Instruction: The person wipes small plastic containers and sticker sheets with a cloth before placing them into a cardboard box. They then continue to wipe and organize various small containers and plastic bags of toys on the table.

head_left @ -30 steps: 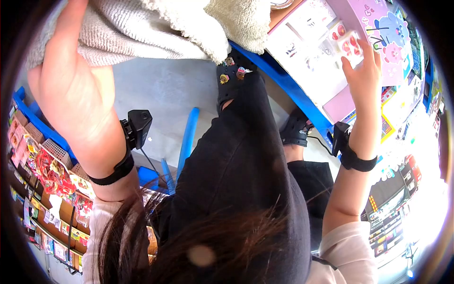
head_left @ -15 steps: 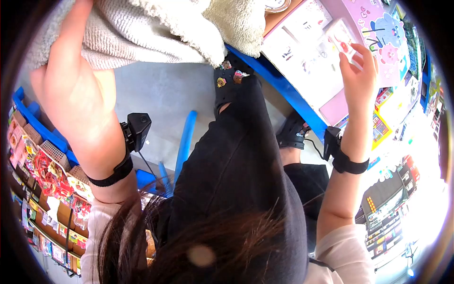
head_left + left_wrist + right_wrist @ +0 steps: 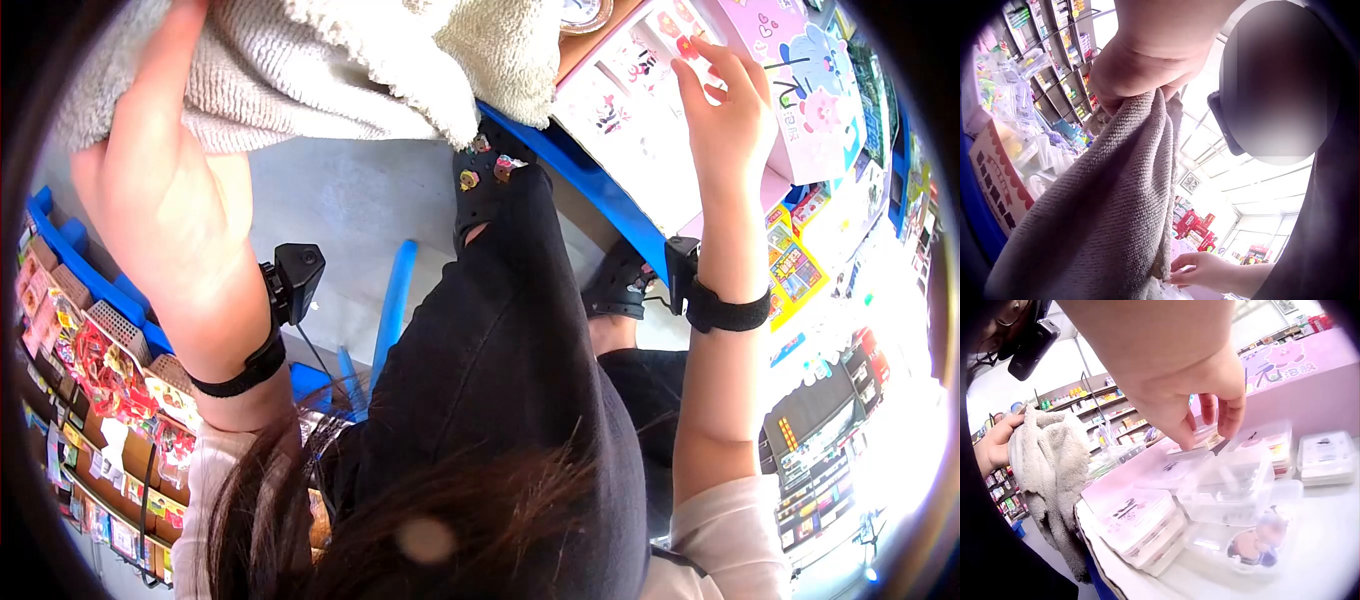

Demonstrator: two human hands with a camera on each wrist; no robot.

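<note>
My left hand (image 3: 1154, 56) grips a thick, light-grey towel (image 3: 1110, 187), bunched at the top and hanging down in folds. In the head view the towel (image 3: 330, 70) spreads across the upper left. On the right, my right hand (image 3: 735, 120) reaches into a shallow pink-and-white box (image 3: 645, 185). Its thumb and fingers hold a flat clear plastic case with red shapes by the edges, low over other cases. Most of that case is hidden behind the fingers in the right wrist view. Stacked clear cases (image 3: 1141, 525) with small printed designs lie around it.
The box's raised pink lid (image 3: 800, 90) carries blue and pink cartoon figures. A blue table edge (image 3: 600, 180) runs under the box. Shelves of packaged goods (image 3: 110, 400) stand at the left. A blue bar (image 3: 398, 300) rises from the grey floor, near the person's black clogs (image 3: 480, 180).
My right hand has moved forward and left across the box, and the case with red shapes has shifted along with it. The left hand and towel stay nearly where they were.
</note>
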